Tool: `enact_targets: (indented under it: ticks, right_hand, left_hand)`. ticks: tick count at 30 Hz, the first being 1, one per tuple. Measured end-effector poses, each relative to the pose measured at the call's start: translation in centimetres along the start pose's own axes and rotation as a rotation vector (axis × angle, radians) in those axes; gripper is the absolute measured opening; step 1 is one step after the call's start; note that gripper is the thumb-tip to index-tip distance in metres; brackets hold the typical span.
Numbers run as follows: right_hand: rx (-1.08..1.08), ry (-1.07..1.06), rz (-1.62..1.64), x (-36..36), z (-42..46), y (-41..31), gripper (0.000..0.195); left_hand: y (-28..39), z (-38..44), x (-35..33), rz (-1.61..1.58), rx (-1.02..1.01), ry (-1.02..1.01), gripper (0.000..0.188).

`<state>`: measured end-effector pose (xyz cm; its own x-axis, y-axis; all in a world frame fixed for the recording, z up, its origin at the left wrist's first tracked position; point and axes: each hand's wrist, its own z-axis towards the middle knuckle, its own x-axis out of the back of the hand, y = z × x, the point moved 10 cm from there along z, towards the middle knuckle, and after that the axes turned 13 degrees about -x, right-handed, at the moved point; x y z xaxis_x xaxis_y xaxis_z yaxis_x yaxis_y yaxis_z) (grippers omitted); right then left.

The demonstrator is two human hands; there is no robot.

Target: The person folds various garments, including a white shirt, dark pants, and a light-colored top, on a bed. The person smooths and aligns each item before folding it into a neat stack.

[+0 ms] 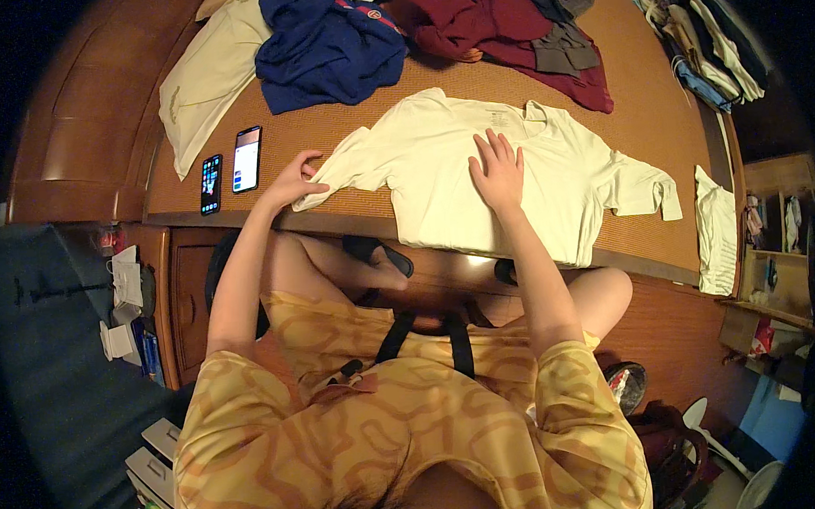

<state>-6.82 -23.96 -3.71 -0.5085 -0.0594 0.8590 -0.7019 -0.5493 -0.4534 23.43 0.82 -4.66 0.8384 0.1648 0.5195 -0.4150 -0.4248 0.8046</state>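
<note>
A white shirt [438, 166] lies spread on the woven mat, its neckline at the far side and its lower part folded under along the near edge. At its left sleeve end, my left hand [294, 182] has the thumb over the cloth and the fingers curled at the sleeve's edge. My right hand [500, 177] lies flat on the shirt's chest below the collar, palm down with fingers spread. The other sleeve [644, 182] stretches right, its cuff bent toward me.
Two lit phones [211, 184] lie left on the woven mat [635, 125]. Beyond the shirt are a navy garment [336, 55], a maroon garment [473, 20] and a pale pillow [206, 80]. A folded white garment [715, 233] and stacked clothes [703, 42] sit at right.
</note>
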Motion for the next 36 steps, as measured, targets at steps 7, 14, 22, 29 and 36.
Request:
enact_targets:
  ticks: [7, 14, 22, 29, 36]
  right_hand:
    - [0.008, 0.009, -0.033, 0.0, 0.1, -0.3, 0.046]
    - [-0.005, 0.006, -0.028, 0.2, 0.1, -0.5, 0.045]
    - [-0.008, -0.024, -0.035, -0.2, 0.1, -0.5, 0.045]
    - [-0.008, -0.036, -0.050, -0.3, 0.1, -0.4, 0.046]
    - [-0.001, -0.023, -0.049, -0.4, 0.1, -0.3, 0.046]
  left_hand:
    - [-3.8, 0.8, 0.7, -0.165, 0.273, 0.113, 0.059]
    - [-1.7, -1.6, 4.6, 0.522, 0.230, 0.068, 0.020]
    - [-4.3, -12.8, 9.4, -0.699, 0.093, 1.040, 0.018]
    - [-8.3, -16.4, 9.8, -1.064, 0.058, 1.320, 0.028]
    - [-8.4, -18.4, 12.4, 0.169, 0.352, 1.111, 0.063]
